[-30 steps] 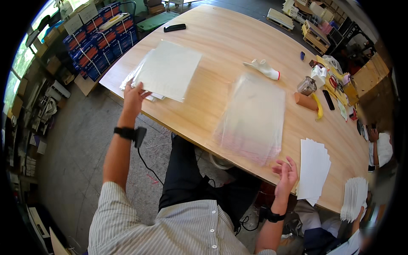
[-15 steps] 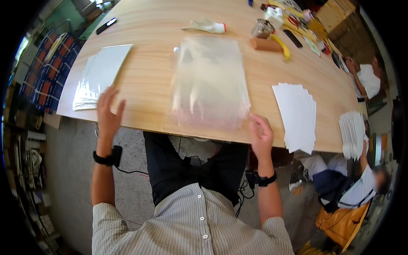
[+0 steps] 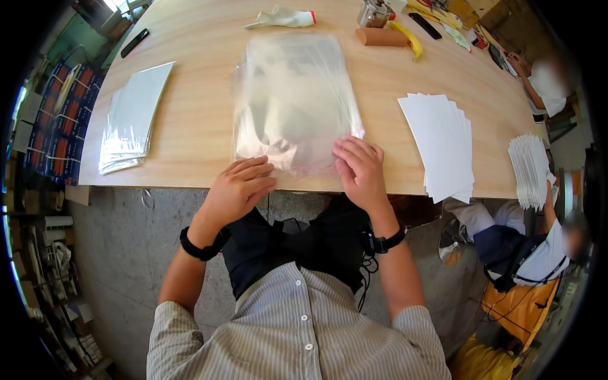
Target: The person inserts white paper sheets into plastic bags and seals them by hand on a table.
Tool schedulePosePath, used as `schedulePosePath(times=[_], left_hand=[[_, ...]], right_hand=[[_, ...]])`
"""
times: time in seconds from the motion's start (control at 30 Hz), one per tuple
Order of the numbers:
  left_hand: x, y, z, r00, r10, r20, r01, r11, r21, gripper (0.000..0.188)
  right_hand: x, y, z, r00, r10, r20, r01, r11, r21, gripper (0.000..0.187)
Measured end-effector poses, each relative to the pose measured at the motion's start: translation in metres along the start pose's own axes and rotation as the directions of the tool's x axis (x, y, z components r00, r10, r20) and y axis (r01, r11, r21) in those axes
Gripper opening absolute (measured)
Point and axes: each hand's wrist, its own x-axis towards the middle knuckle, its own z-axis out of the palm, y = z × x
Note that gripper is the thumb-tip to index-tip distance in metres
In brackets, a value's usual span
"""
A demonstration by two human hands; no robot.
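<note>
On table (image 3: 196,95), clear plastic sleeves (image 3: 291,95), near end at your left hand (image 3: 236,191) and right hand (image 3: 363,170), both half-curled, grip unclear

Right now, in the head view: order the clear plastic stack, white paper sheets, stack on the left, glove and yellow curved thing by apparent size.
1. Clear plastic stack
2. White paper sheets and left stack: too alike to rank
3. Glove
4. Yellow curved thing

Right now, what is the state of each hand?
Left hand: half curled at the clear plastic stack; grip unclear.
Right hand: half curled there too; grip unclear.
</note>
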Motion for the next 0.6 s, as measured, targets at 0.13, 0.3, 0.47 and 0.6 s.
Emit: schedulePosePath(times=[0.13, 0.3, 0.47, 0.6], left_hand=[[0.004, -0.004, -0.004, 0.993, -0.118, 0.000, 0.118, 0.990, -0.073, 0.012], [0.009, 0.000, -0.007, 0.871, -0.465, 0.158, 0.485, 0.768, -0.418, 0.008], [0.021, 0.013, -0.020, 0.885, -0.463, 0.046, 0.429, 0.774, -0.465, 0.010], [0.033, 0.025, -0.033, 0.940, -0.325, -0.110, 0.266, 0.893, -0.363, 0.010]], right_hand=[[0.000, -0.001, -0.003, 1.000, -0.006, -0.004, 0.006, 1.000, 0.018, 0.017], [-0.002, 0.007, -0.005, 1.000, 0.017, 0.012, -0.019, 0.992, 0.121, 0.020], [0.011, -0.015, -0.016, 0.997, -0.032, -0.069, 0.033, 0.999, 0.015, 0.021], [0.024, -0.031, -0.016, 0.994, -0.093, -0.056, 0.093, 0.996, -0.008, 0.019]])
